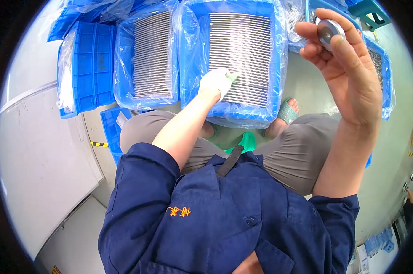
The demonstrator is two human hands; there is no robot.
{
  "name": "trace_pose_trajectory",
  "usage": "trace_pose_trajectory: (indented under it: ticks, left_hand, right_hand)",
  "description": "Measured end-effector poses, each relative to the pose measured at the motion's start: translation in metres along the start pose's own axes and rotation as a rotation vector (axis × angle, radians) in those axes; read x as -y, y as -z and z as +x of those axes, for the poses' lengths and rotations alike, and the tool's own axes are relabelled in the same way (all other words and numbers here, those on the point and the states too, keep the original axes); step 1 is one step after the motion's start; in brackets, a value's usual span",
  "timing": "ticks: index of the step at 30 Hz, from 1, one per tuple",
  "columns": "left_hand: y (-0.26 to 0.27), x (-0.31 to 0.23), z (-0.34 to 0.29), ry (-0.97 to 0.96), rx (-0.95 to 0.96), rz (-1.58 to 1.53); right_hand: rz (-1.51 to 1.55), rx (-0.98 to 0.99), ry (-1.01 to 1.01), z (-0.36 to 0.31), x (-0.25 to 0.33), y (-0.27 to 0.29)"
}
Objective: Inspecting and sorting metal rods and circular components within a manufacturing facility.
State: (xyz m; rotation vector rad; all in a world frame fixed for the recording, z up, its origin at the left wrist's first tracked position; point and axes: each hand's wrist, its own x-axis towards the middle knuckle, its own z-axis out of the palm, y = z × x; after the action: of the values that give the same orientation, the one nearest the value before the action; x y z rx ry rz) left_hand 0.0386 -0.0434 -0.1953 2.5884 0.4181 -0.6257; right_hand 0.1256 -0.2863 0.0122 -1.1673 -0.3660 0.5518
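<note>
In a blue crate (186,55) lined with clear plastic lies a dense row of thin metal rods (243,43). Over the left side of this row is my left hand (215,84), in a white glove with pale green at the fingertips. Its fingers are drawn together against the rods, and whatever they pinch is too small to make out. My bare right hand (348,64) is raised at the upper right. Between thumb and fingers it grips a round, thick metal disc (326,34) with a small dark centre, well apart from the rods.
A second lined crate of metal rods (152,55) stands left of the first. Beyond it is a blue crate turned on its side (94,64). At right, another blue crate (387,82) holds small metal parts. A teal stool (371,16) stands at the far right.
</note>
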Motion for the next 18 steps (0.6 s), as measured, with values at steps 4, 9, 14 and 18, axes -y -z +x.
trace_pose_trajectory:
  ticks: [4, 9, 14, 18]
  left_hand:
    - [0.035, -0.007, 0.027, -0.058, -0.309, 0.029]
    - [0.046, 0.001, 0.066, -0.059, -0.442, 0.145]
    - [0.009, 0.008, 0.063, -0.008, -0.404, 0.375]
    - [0.011, -0.019, 0.031, -0.137, -0.105, 0.386]
  right_hand:
    - [0.012, 0.058, 0.025, 0.002, -0.003, -0.007]
    - [0.103, -0.029, -0.042, 0.002, -0.003, -0.017]
    - [0.065, -0.054, -0.071, 0.002, -0.003, -0.017]
    - [0.033, 0.006, -0.078, 0.007, -0.005, -0.019]
